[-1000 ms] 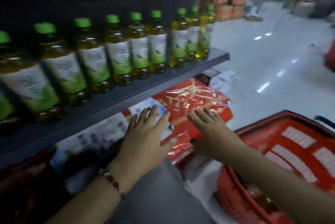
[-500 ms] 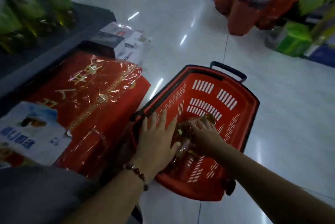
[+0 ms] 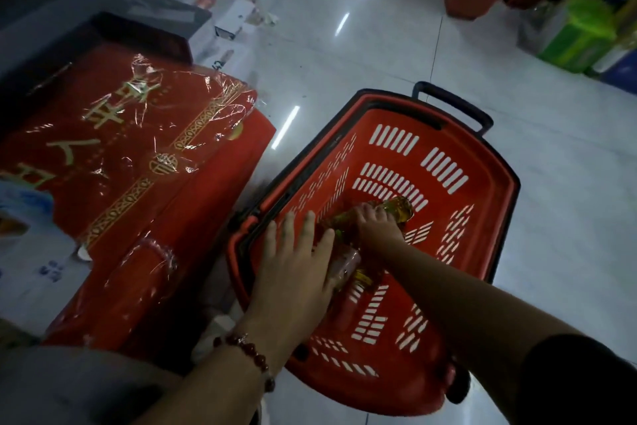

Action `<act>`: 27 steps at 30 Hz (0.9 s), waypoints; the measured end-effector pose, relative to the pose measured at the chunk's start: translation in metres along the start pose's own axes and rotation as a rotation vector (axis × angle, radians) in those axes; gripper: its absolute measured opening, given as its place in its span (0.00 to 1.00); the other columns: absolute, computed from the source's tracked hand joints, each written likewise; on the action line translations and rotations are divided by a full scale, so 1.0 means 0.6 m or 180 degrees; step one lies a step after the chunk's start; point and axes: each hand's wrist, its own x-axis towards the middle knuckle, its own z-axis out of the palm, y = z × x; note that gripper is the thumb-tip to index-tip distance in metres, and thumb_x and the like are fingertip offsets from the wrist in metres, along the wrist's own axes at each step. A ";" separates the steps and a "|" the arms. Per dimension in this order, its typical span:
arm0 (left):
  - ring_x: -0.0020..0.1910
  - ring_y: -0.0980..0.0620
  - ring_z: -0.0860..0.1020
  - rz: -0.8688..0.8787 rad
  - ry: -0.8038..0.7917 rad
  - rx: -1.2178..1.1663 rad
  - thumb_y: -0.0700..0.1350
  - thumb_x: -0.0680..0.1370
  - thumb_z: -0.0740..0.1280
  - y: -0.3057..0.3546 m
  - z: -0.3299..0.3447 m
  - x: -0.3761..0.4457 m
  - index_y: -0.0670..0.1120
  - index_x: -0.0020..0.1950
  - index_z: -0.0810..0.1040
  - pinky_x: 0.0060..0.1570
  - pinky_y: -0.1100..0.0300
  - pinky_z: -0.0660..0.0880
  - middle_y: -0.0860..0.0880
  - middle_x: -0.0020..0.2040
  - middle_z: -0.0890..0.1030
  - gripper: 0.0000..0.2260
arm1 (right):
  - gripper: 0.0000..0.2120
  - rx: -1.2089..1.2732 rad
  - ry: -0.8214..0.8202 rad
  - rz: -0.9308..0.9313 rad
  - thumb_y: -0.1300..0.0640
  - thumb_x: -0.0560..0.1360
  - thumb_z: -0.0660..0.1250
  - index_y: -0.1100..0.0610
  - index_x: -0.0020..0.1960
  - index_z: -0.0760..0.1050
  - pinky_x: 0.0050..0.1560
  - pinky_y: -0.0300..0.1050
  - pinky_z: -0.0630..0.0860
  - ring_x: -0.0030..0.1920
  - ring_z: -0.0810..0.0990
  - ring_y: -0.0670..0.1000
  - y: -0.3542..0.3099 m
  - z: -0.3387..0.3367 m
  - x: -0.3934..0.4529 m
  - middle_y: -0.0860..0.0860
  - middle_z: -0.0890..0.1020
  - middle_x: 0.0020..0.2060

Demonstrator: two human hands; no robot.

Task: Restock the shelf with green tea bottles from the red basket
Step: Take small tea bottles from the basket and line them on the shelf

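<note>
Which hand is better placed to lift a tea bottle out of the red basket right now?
Right. The right hand already curls over a bottle in the red basket; the left hand lies flat, fingers straight.

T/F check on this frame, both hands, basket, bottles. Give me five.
1. Both hands are inside the basket. True.
2. The right hand grips a bottle. True.
3. The left hand holds a bottle up at the shelf. False: it lies low in the basket, fingers spread over a second bottle.
4. The basket is full of bottles. False: only about two show; most of its floor is bare.
5. The basket stands on the floor beside a red box. True.
</note>
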 end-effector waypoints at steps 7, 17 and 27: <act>0.78 0.41 0.35 0.0037 -0.0133 -0.0102 0.58 0.83 0.51 -0.005 -0.006 0.010 0.52 0.80 0.41 0.76 0.41 0.38 0.44 0.81 0.39 0.30 | 0.43 -0.0293 -0.0134 -0.0170 0.44 0.78 0.65 0.53 0.80 0.41 0.75 0.65 0.54 0.78 0.47 0.65 -0.007 0.021 0.050 0.60 0.49 0.79; 0.79 0.43 0.39 0.0001 -0.0021 -0.0268 0.58 0.83 0.50 0.003 -0.024 -0.001 0.53 0.81 0.43 0.77 0.42 0.42 0.46 0.81 0.42 0.29 | 0.38 0.1114 0.0730 0.0068 0.54 0.74 0.72 0.59 0.76 0.55 0.69 0.56 0.70 0.71 0.67 0.60 0.002 -0.038 0.001 0.59 0.67 0.72; 0.80 0.46 0.47 -0.0203 0.0394 -0.0790 0.59 0.81 0.59 0.005 -0.054 -0.035 0.56 0.80 0.45 0.76 0.48 0.49 0.49 0.82 0.47 0.33 | 0.07 0.4721 0.0350 -0.0319 0.56 0.79 0.65 0.51 0.56 0.71 0.46 0.42 0.75 0.54 0.80 0.51 -0.022 -0.205 -0.229 0.48 0.80 0.50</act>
